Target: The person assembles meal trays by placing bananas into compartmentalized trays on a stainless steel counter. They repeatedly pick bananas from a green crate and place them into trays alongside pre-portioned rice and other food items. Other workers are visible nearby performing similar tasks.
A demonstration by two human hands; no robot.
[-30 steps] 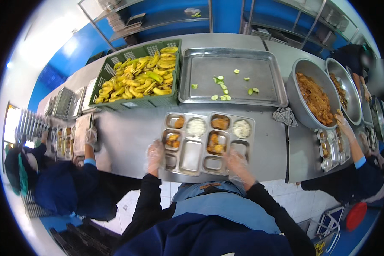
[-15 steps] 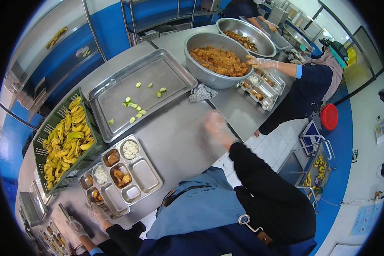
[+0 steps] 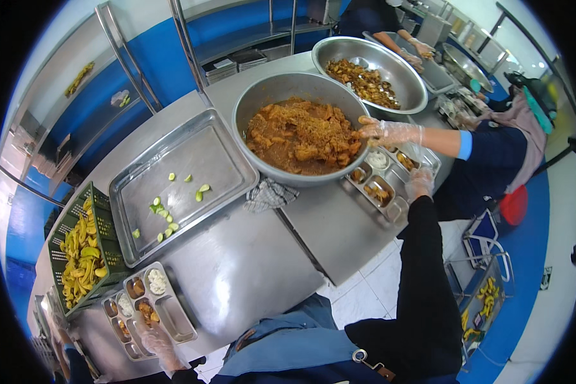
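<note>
My left hand (image 3: 157, 342), in a clear glove, rests with fingers stretched out against the near edge of two side-by-side metal compartment trays (image 3: 176, 320) holding rice and pieces of brown food. My right arm reaches far out to the right. Its gloved right hand (image 3: 420, 184) has bent fingers at the edge of another filled compartment tray (image 3: 400, 206), gripping it. Just above, a co-worker's gloved hand (image 3: 390, 132) reaches to the rim of a big grey basin (image 3: 249, 96) of saucy orange-brown food.
A large flat tray (image 3: 192, 147) bears a few green slices. The green crate (image 3: 112, 256) of bananas stands left. A checked cloth (image 3: 269, 194) lies beside the basin. Behind is a steel bowl (image 3: 416, 89) of dark food. Another person's hand (image 3: 59, 326) shows at lower left.
My right hand has moved out to the right, from over the bare table to the far compartment tray. My left hand stays by the near trays. The view has shifted rightward.
</note>
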